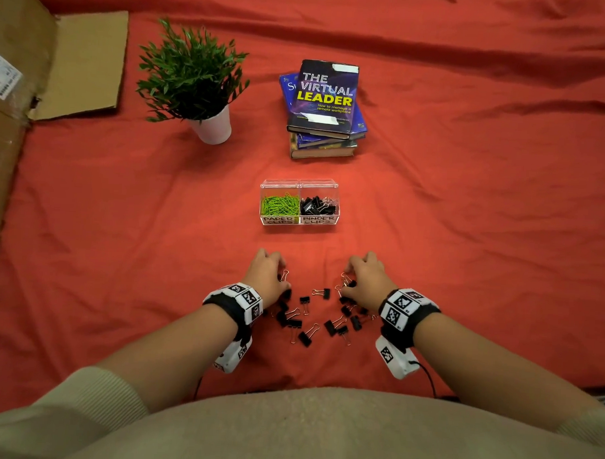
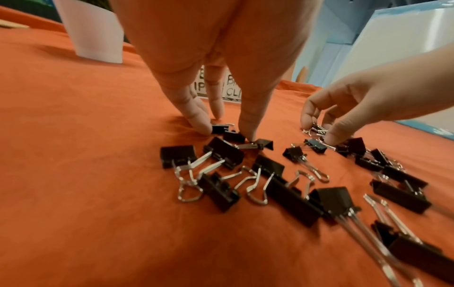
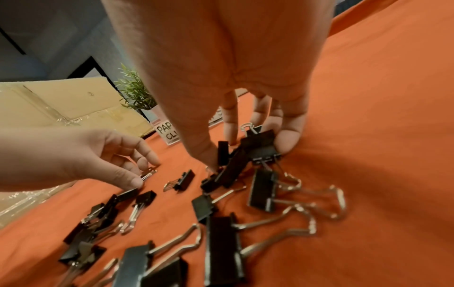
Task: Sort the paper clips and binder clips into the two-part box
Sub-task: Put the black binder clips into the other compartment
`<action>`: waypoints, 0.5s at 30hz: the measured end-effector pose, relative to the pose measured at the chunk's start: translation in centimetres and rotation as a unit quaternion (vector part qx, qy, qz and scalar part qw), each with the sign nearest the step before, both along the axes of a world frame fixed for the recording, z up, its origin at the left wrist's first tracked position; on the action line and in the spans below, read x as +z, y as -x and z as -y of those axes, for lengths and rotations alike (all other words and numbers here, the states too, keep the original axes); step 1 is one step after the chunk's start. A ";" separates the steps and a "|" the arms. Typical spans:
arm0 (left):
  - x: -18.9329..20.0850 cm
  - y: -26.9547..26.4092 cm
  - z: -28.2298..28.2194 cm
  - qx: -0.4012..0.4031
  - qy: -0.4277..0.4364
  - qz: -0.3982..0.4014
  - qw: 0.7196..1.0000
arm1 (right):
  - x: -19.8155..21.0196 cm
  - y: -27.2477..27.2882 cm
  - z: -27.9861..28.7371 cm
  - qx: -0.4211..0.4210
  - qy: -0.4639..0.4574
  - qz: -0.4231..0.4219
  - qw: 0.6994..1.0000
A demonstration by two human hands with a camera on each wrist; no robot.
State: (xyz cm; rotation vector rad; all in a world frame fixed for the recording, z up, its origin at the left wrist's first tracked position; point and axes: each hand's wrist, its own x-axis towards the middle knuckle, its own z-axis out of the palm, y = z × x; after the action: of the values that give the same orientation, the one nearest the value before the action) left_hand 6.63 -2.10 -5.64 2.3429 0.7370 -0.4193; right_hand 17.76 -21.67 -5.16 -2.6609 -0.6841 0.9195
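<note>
The clear two-part box (image 1: 336, 210) stands on the red cloth, with green paper clips (image 1: 280, 205) in its left part and black binder clips (image 1: 317, 205) in its right part. Several loose black binder clips (image 1: 311, 319) lie on the cloth nearer me, between my hands. My left hand (image 2: 228, 130) reaches down at the heap's left edge, thumb and fingers pinching a small binder clip (image 2: 219, 129). At the heap's right edge my right hand (image 3: 248, 153) grips a bunch of binder clips (image 3: 260, 147) between thumb and fingers.
A potted plant (image 1: 196, 85) in a white pot stands at the back left, and a stack of books (image 1: 324, 110) behind the box. Cardboard (image 1: 84, 63) lies along the left edge. Red cloth (image 1: 482, 235) covers the surface.
</note>
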 end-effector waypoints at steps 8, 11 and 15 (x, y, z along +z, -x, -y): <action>0.1 0.3 0.0 0.017 -0.019 -0.005 1.000 | -0.3 0.0 -1.3 0.012 -0.079 -0.031 0.996; 0.2 0.6 0.1 0.029 -0.034 0.005 0.999 | -0.1 -0.7 -1.8 -0.036 -0.112 -0.042 0.992; 0.0 0.6 -0.1 0.038 -0.020 0.011 0.999 | 1.3 -2.5 -2.8 -0.225 -0.218 -0.193 0.930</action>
State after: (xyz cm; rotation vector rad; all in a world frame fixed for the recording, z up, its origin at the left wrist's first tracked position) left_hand 6.04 -2.03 -5.62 2.3448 0.8282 -0.3484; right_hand 20.27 -18.88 -3.90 -2.0313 -0.1455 0.9747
